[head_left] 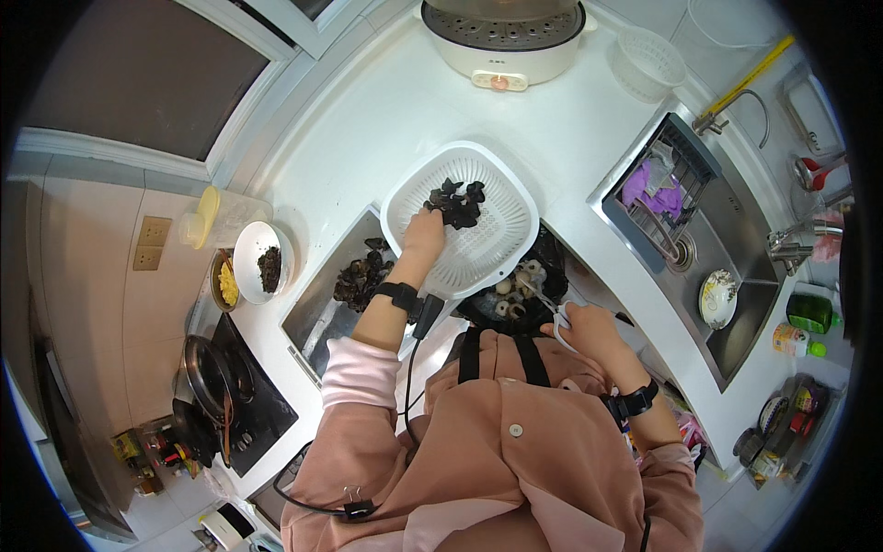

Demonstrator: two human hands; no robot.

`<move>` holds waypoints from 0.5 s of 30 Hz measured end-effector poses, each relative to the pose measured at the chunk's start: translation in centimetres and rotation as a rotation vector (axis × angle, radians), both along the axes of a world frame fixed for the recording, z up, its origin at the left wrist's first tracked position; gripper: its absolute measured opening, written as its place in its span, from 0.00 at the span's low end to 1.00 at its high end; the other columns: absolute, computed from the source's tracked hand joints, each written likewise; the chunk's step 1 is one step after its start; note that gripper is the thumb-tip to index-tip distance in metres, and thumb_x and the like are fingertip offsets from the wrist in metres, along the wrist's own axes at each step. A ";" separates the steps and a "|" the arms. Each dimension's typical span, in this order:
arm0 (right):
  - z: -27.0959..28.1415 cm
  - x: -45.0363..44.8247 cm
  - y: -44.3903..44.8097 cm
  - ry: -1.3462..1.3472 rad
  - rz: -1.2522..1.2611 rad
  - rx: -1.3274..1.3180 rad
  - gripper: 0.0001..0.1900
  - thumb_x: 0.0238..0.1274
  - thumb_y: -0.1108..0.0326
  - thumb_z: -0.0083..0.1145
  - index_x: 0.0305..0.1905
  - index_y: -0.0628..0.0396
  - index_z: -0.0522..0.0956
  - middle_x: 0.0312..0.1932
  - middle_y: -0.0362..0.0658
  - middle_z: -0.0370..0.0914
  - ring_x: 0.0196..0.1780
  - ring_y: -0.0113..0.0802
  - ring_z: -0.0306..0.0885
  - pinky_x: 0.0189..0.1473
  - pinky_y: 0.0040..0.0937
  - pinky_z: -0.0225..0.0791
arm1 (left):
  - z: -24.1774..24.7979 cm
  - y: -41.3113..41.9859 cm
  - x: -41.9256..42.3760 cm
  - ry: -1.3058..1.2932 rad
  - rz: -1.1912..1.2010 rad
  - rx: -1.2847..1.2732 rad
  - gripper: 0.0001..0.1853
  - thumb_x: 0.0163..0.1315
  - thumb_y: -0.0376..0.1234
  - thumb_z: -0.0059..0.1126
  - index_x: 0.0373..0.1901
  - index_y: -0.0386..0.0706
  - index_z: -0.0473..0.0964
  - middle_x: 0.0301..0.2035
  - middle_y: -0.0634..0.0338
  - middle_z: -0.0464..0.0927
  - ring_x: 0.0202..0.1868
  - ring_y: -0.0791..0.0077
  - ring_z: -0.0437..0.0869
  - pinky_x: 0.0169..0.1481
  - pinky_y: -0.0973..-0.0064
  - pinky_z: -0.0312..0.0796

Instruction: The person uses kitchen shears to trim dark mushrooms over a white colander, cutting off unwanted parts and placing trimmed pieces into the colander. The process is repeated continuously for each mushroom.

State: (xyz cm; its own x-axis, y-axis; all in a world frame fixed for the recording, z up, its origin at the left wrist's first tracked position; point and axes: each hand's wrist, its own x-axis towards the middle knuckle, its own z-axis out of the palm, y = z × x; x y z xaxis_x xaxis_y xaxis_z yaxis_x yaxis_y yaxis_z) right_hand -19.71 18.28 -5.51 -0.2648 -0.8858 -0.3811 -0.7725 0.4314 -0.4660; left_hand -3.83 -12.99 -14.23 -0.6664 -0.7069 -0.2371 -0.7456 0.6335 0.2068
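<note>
A white plastic colander [493,243] sits in front of me at the counter's edge. Dark, crinkled pieces that look like black fungus [461,205] lie in a small heap inside it. My left hand [424,233] reaches over the colander's rim, its fingertips at the heap; whether they pinch a piece is hidden. My right hand [588,330] holds scissors [562,324] by their white handles, blades pointing up and left over a black plastic bag [557,265]. Pale rounded scraps [512,297] fill the bag. More dark pieces [360,279] lie in a metal basin [310,321] to the left.
Left on the white counter [345,138] stand a white bowl [250,290] with dark chopped food, a small bowl of yellow food [227,284] and a cooktop [259,407]. An electric steamer [507,41] stands at the back. Right is a steel sink [724,234] with a drying rack [698,207].
</note>
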 end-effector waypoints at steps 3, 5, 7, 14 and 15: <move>0.2 -0.2 0.2 -0.006 -0.015 -0.053 0.26 0.55 0.40 0.60 0.30 0.58 0.76 0.23 0.52 0.78 0.27 0.53 0.79 0.29 0.46 0.71 | 1.6 0.6 0.2 0.057 -0.016 0.050 0.07 0.59 0.28 0.52 0.38 0.39 0.73 0.34 0.48 0.78 0.38 0.50 0.81 0.47 0.59 0.75; 0.6 -0.4 0.1 -0.007 -0.013 -0.082 0.26 0.55 0.40 0.61 0.29 0.57 0.75 0.22 0.51 0.78 0.27 0.53 0.78 0.28 0.45 0.71 | 4.0 1.6 0.9 0.197 -0.018 0.189 0.07 0.59 0.27 0.55 0.39 0.38 0.72 0.33 0.51 0.78 0.36 0.56 0.82 0.46 0.65 0.76; 1.3 -0.6 -0.5 -0.003 0.014 -0.092 0.26 0.54 0.40 0.62 0.29 0.57 0.74 0.21 0.50 0.77 0.27 0.52 0.78 0.28 0.45 0.70 | 7.1 3.0 1.8 0.417 0.024 0.419 0.08 0.58 0.25 0.59 0.38 0.38 0.72 0.30 0.55 0.78 0.33 0.63 0.83 0.44 0.70 0.76; 3.0 0.0 -3.1 0.025 0.084 -0.382 0.28 0.47 0.39 0.67 0.29 0.55 0.71 0.18 0.45 0.74 0.24 0.48 0.77 0.25 0.40 0.66 | 13.4 8.6 3.9 0.692 0.168 0.933 0.07 0.63 0.20 0.56 0.41 0.36 0.73 0.40 0.64 0.79 0.44 0.83 0.79 0.51 0.82 0.73; 3.1 0.2 -3.3 0.044 0.100 -0.420 0.28 0.45 0.40 0.67 0.29 0.55 0.71 0.18 0.45 0.74 0.23 0.47 0.76 0.25 0.39 0.65 | 13.6 9.3 4.2 0.744 0.149 0.957 0.06 0.63 0.20 0.57 0.41 0.36 0.73 0.41 0.64 0.79 0.44 0.83 0.79 0.51 0.82 0.73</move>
